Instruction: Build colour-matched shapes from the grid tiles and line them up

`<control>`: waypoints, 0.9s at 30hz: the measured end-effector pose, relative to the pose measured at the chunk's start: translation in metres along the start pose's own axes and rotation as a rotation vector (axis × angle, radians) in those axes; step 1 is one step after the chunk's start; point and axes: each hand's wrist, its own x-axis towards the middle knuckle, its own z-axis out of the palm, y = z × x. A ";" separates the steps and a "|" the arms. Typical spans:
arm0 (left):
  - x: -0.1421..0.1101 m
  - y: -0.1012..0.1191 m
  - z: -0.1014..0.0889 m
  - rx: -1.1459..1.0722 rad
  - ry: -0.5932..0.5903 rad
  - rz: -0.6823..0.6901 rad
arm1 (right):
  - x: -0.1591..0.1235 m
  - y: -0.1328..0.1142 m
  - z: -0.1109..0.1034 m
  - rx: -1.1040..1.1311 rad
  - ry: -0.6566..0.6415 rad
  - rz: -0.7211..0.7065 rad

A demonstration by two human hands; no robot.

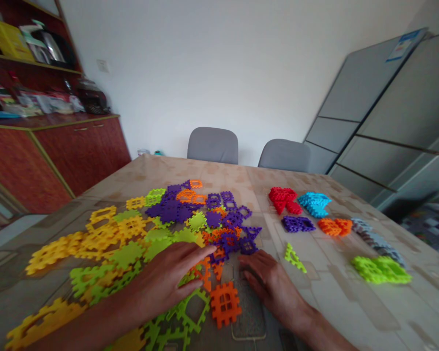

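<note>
My left hand [179,268] reaches over the heap of plastic interlocking pieces with its fingers stretched out and thumb apart. Its index fingertip lies by orange and purple pieces, and I see nothing held in it. On the table just right of the heap, my right hand [269,280] rests with bent fingers, thumb apart, nothing visible in its grasp. Its fingertips are close to a purple window-shaped square [248,246]. An orange window square [225,304] lies between the hands. A lime triangle frame [294,257] sits alone beyond my right hand.
Sorted by colour at the right are red pieces [284,200], blue pieces [313,203], purple pieces [298,224], orange pieces [334,226], grey pieces [380,241] and lime pieces [382,269]. Yellow pieces [102,239] spread left. Two grey chairs [212,145] stand behind the table [237,175].
</note>
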 end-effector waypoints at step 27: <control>-0.003 -0.031 -0.022 -0.041 -0.025 -0.099 | 0.059 -0.009 0.016 -0.291 -0.146 -0.337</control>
